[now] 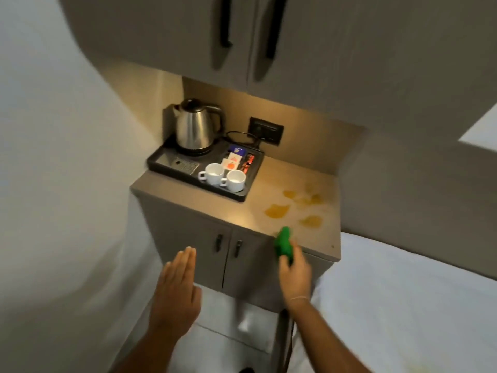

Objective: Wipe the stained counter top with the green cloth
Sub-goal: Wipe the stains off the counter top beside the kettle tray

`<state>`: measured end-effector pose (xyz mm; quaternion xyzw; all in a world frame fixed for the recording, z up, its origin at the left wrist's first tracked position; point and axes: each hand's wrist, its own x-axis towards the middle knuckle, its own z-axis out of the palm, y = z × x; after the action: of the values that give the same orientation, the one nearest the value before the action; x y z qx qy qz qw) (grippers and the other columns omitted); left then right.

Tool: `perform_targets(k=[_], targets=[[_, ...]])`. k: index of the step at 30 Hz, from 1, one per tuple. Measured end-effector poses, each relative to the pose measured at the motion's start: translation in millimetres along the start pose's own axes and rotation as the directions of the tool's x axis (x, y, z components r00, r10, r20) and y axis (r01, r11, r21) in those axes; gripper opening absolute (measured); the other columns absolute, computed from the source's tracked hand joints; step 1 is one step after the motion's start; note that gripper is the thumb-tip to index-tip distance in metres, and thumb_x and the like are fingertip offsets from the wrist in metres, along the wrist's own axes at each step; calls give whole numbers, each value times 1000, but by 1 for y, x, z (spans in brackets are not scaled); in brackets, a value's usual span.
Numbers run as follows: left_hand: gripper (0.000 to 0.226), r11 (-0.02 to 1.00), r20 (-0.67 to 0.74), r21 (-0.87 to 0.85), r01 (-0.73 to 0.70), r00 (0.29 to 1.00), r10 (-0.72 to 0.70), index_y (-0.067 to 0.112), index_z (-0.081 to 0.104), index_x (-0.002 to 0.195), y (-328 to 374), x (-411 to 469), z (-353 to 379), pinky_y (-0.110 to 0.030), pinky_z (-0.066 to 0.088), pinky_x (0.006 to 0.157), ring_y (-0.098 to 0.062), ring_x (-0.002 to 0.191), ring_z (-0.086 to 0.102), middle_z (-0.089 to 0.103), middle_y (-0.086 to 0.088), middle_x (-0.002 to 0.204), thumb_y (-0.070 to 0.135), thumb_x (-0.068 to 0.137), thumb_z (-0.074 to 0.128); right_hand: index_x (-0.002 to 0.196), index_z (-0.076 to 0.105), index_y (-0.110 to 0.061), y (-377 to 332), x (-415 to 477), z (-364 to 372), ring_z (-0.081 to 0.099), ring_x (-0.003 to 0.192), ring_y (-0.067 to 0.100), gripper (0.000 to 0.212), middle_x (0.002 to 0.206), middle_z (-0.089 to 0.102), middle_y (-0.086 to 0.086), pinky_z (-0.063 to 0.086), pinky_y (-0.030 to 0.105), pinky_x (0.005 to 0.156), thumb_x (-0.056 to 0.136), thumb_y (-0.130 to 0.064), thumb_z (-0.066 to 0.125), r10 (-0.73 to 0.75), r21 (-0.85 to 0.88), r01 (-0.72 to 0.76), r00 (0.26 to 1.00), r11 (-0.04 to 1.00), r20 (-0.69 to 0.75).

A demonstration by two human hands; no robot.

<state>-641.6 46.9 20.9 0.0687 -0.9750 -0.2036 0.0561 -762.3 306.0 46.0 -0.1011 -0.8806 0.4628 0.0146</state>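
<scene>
The beige counter top carries several yellow-orange stains on its right half. My right hand is closed around a bunched green cloth, held just at the counter's front edge, short of the stains. My left hand is flat with fingers together and holds nothing, hovering in front of the lower cabinet doors.
A black tray on the counter's left holds a steel kettle, two white cups and sachets. A wall socket with a cord sits behind. A white bed lies to the right; upper cabinets hang overhead.
</scene>
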Motion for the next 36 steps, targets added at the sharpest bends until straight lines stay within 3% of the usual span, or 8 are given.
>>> perform_targets(k=[5, 9, 18, 22, 25, 29, 33, 36], targets=[[95, 992, 134, 63, -108, 986, 99, 19, -19, 170, 71, 123, 56, -45, -5, 137, -22, 168, -15, -15, -4, 183, 33, 98, 43, 161, 43, -13, 30, 145, -64, 57, 137, 42, 55, 156, 55, 16, 46, 50, 118, 106, -12, 54, 30, -151, -63, 977, 987, -210], [103, 986, 234, 145, -86, 971, 51, 14, -26, 168, 101, 178, 91, -47, -7, 137, -26, 166, -25, -27, -7, 180, 39, 99, 46, 162, 38, -12, 42, 199, -41, 43, 150, 38, 55, 166, 42, 14, 33, 48, 127, 108, -12, 49, 40, -312, -51, 998, 949, -42], [109, 969, 332, 234, -80, 943, -2, 9, -30, 164, 94, 218, 126, -51, -2, 138, -29, 166, -24, -31, -13, 177, 48, 100, 48, 170, 14, -25, 64, 134, 17, 5, 164, 15, 87, 177, 7, -6, 5, 35, 133, 98, 1, 56, -284, -498, 449, 883, 742, 374], [108, 978, 348, 186, -92, 937, 22, 10, -33, 164, 78, 219, 129, -50, 0, 138, -28, 166, -25, -31, -12, 178, 46, 96, 44, 163, 35, -13, 88, 159, -39, 42, 152, 35, 78, 170, 35, 10, 33, 48, 127, 93, 1, 65, -67, -526, 124, 990, 841, 126], [109, 974, 336, 180, -136, 939, 69, 11, -29, 165, 59, 222, 128, -49, 3, 138, -28, 167, -23, -27, -12, 179, 45, 95, 46, 163, 33, -9, 68, 205, -32, 29, 158, 36, 75, 174, 24, 10, 28, 50, 129, 95, -14, 63, 23, -547, -8, 1000, 837, 21], [110, 985, 282, 145, -97, 958, 53, 8, -19, 169, 45, 225, 125, -49, 4, 138, -28, 169, -14, -16, -13, 182, 43, 94, 54, 169, 20, -13, 14, 225, 43, 14, 164, 29, 82, 177, 15, 9, 17, 49, 133, 97, -14, 58, -155, -525, 215, 975, 824, 158], [111, 986, 288, 150, -77, 957, 31, 9, -22, 168, 39, 221, 126, -49, 1, 138, -28, 168, -16, -20, -14, 181, 42, 94, 54, 169, 17, -20, 9, 137, 94, 8, 165, 21, 87, 178, 11, 2, 12, 45, 133, 93, -15, 58, -350, -466, 544, 827, 698, 440], [112, 984, 298, 161, -77, 954, 26, 9, -23, 168, 39, 220, 129, -50, 0, 138, -29, 168, -17, -21, -15, 181, 44, 93, 52, 169, 19, -24, 49, 107, 52, 7, 165, 15, 92, 178, 11, -3, 12, 44, 133, 86, -11, 57, -345, -466, 506, 854, 725, 390]])
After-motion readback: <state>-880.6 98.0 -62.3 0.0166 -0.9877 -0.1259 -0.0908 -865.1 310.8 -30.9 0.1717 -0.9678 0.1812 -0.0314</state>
